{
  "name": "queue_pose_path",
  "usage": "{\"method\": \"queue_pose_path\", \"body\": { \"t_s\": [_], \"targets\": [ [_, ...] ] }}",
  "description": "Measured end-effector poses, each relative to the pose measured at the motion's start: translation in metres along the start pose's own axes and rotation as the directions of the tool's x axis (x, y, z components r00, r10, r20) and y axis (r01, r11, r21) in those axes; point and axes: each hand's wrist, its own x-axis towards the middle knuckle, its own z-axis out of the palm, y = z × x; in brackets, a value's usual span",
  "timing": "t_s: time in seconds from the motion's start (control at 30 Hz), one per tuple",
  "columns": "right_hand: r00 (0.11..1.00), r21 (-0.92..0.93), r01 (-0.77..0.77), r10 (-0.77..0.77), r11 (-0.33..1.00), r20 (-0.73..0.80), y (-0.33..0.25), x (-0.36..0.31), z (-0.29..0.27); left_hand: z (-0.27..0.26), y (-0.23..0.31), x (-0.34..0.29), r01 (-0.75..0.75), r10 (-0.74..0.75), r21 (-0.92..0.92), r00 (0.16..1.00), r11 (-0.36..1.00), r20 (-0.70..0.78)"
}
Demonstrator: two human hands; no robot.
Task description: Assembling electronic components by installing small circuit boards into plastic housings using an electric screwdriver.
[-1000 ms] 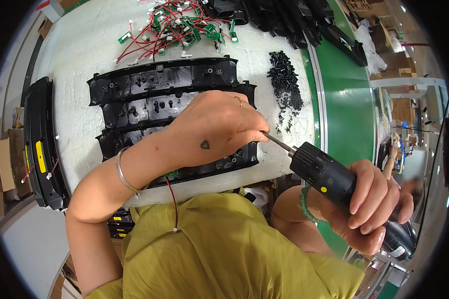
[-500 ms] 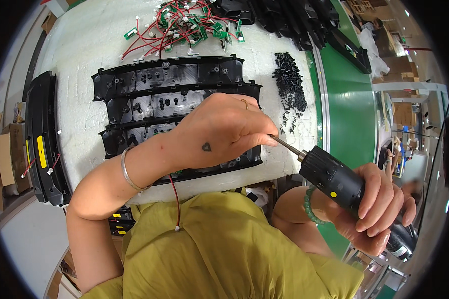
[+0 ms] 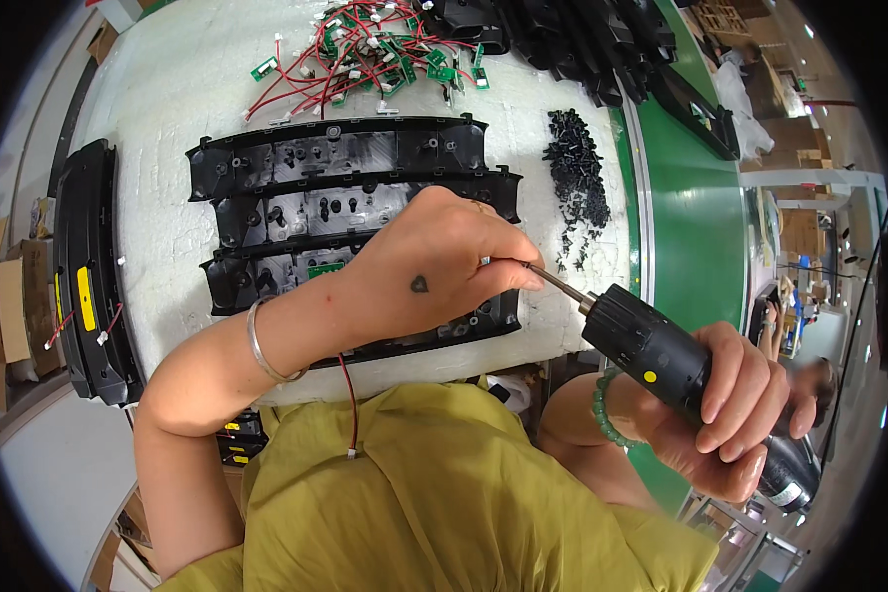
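My right hand [image 3: 735,414] is wrapped round a black electric screwdriver [image 3: 651,350], its bit pointing up and left. At the bit's tip, my left hand [image 3: 454,252] pinches what looks like a small black screw [image 3: 527,264], mostly hidden by thumb and forefinger. Below that hand lie three long black plastic housings in a row: the far housing [image 3: 335,153], the middle housing [image 3: 350,204] and the near housing [image 3: 405,345]. A green circuit board [image 3: 326,268] shows in the near one, partly covered by my left hand. A red wire [image 3: 349,405] hangs from its front edge.
A pile of black screws [image 3: 577,173] lies right of the housings on the white foam sheet [image 3: 158,296]. Green boards with red wires [image 3: 365,59] are heaped at the back. More black housings [image 3: 582,44] stand back right; a black assembly [image 3: 94,276] stands at the left.
The screwdriver and my right hand have shifted slightly left, its bit tip staying at my left fingertips. The left hand keeps its pinch, and the view has moved a little.
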Motion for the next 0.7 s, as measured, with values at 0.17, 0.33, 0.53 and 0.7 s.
{"method": "queue_pose_path", "body": {
  "t_s": [0.17, 0.33, 0.53, 0.7],
  "targets": [
    [1.000, 0.008, 0.002, -0.003, 1.000, 0.019, 0.000, 0.002, -0.003, -0.003, -0.002, -0.006, 0.034, -0.034, 0.028, 0.999, 0.999, -0.021],
    [1.000, -0.029, -0.002, 0.002, 1.000, 0.020, -0.001, 0.004, -0.001, -0.011, 0.003, -0.011, 0.082, -0.069, 0.134, 0.993, 0.988, -0.100],
    [0.991, -0.056, -0.060, 0.067, 0.997, 0.119, 0.005, 0.004, 0.005, -0.010, 0.009, -0.009, -0.069, 0.087, 0.131, 0.986, 0.989, -0.140],
    [0.993, 0.034, -0.066, 0.062, 0.997, 0.098, 0.004, 0.006, 0.008, -0.013, 0.011, -0.014, -0.048, 0.054, 0.037, 0.984, 0.998, -0.167]
  ]
}}
